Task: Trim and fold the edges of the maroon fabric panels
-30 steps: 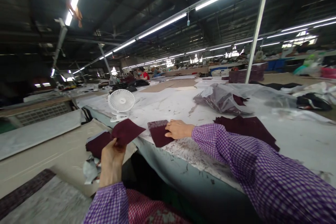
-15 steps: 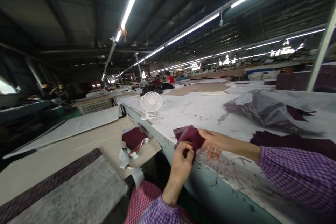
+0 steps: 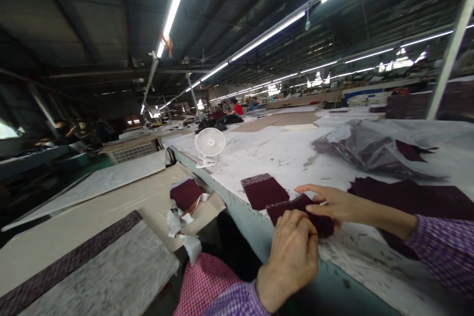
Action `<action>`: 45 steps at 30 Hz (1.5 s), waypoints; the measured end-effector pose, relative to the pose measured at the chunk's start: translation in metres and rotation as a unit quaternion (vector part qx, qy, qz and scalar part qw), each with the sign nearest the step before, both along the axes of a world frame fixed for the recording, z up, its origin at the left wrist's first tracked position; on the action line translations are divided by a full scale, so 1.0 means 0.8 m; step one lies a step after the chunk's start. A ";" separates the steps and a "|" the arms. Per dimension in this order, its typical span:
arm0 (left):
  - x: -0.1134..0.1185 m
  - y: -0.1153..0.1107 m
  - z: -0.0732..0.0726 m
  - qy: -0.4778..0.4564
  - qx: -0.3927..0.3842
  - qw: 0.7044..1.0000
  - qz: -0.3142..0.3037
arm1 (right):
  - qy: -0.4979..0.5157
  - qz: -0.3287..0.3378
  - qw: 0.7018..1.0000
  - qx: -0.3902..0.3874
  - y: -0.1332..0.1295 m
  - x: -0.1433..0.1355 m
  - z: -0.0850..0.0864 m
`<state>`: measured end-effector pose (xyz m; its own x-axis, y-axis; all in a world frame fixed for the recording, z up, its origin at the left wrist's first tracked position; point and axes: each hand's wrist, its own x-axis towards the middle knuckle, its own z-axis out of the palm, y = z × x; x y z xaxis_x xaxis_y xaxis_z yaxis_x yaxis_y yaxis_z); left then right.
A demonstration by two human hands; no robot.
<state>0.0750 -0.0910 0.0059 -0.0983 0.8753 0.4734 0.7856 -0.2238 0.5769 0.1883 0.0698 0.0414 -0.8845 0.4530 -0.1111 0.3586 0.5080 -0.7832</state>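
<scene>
One maroon fabric piece point(image 3: 299, 202) lies in the lower right, near the edge of the surface point(image 3: 255, 153) — left hand point(image 3: 291, 252) curled over it (whether pinching, I cannot tell), right hand point(image 3: 333, 203) loosely open at its right end — near a second maroon piece point(image 3: 264, 191).

Maroon fabric pieces point(image 3: 264, 193) (grey-speckled along one edge), purple-and-white checked sleeves point(image 3: 446, 249), white fan point(image 3: 210, 142)
</scene>
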 end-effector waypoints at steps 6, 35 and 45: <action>-0.051 0.021 0.006 -0.102 0.061 0.989 0.082 | 0.039 0.076 0.991 0.102 0.006 0.008 0.005; -0.055 0.101 -0.014 0.136 -0.081 0.984 0.081 | -0.061 0.005 0.900 0.432 0.012 0.019 0.008; -0.050 0.096 -0.014 0.183 -0.067 0.978 0.069 | -0.060 -0.045 0.909 0.410 0.020 0.016 -0.002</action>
<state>0.0350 -0.0143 -0.0056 -0.0665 0.9222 0.3810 0.9623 -0.0417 0.2689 0.2013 0.0855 0.0397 -0.8432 0.4977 0.2033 0.4863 0.8673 -0.1062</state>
